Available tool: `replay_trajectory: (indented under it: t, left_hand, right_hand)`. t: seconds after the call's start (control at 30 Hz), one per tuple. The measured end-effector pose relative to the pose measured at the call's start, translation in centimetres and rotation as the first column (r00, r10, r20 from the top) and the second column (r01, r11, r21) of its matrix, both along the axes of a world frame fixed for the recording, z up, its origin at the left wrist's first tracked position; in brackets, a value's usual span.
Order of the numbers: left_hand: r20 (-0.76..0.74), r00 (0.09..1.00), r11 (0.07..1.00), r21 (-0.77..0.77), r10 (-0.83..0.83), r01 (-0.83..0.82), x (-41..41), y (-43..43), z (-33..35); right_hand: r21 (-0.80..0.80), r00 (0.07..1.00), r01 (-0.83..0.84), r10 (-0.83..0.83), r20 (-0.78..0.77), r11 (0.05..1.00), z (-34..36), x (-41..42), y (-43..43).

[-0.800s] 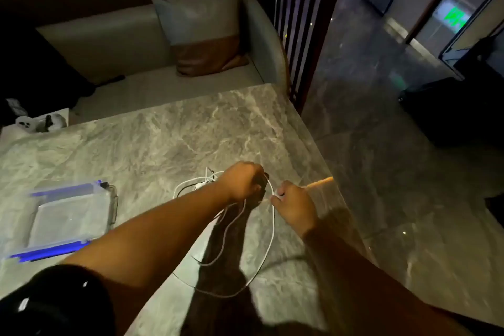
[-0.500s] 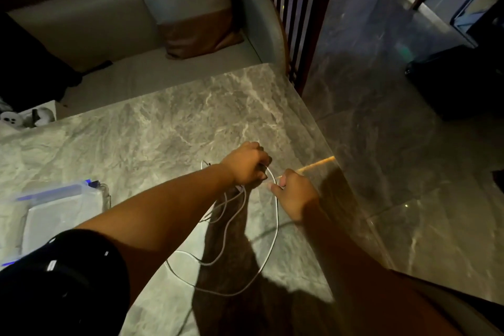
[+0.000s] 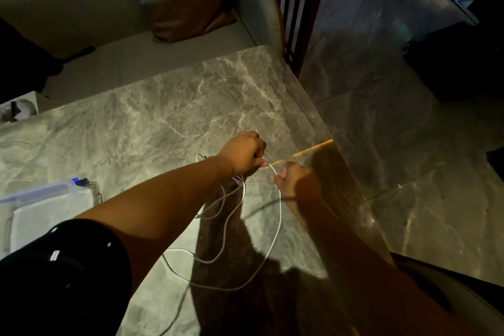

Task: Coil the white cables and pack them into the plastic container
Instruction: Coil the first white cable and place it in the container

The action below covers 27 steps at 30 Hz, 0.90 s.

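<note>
Fingers (image 3: 262, 163) of left hand (image 3: 242, 153), right hand (image 3: 297, 180) pinch white cable (image 3: 279, 215); plastic container (image 3: 54, 193) apart.

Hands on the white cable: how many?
2. The left hand grips gathered loops of the white cable over the marble table. The right hand holds the strand just beside it, near the table's right edge.

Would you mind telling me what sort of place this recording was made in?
Likely a lounge or restaurant booth, though I cannot be sure: a marble-topped table, a cushioned sofa with a pillow, and a polished stone floor.
</note>
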<state>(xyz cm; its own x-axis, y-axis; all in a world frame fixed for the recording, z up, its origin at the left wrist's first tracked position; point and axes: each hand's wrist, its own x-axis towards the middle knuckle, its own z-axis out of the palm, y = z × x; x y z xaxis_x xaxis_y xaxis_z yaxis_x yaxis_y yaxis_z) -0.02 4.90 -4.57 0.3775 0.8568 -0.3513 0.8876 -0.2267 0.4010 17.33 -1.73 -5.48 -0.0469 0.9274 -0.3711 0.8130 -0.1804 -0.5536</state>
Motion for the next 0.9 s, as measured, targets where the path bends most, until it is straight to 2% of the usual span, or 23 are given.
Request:
replay_trajectory:
  t: [0.17, 0.3, 0.5, 0.67, 0.8, 0.9]
  left_hand:
    - [0.026, 1.000, 1.000, -0.029, 0.000, 0.001, -0.1, 0.1, 0.7]
    - [0.085, 0.996, 1.000, -0.021, 0.024, -0.022, -0.1, -0.1, 2.0]
    - [0.214, 0.972, 0.995, -0.053, 0.093, -0.083, -1.1, -1.8, 5.2]
    - [0.377, 0.892, 0.966, -0.161, 0.249, -0.202, -2.6, -4.9, 8.7]
    - [0.498, 0.811, 0.951, -0.197, 0.307, -0.239, -4.6, -8.2, 12.2]
    - [0.581, 0.732, 0.934, -0.257, 0.355, -0.250, -5.9, -10.6, 14.4]
  right_hand:
    - [-0.049, 1.000, -0.003, 0.004, 0.006, 0.999, 0.0, 0.2, 0.4]
    - [-0.110, 0.993, 0.060, -0.070, -0.092, 0.992, 1.0, 0.4, 0.7]
    - [0.051, 0.967, 0.089, -0.074, -0.245, 0.995, 4.1, 1.6, -0.8]
    - [0.020, 0.929, 0.136, -0.121, -0.349, 0.990, 7.1, 0.6, -1.9]
    - [0.106, 0.899, 0.093, -0.038, -0.436, 0.990, 10.9, -1.0, -3.9]
    - [0.169, 0.898, 0.070, 0.012, -0.440, 0.983, 13.3, -2.3, -5.2]
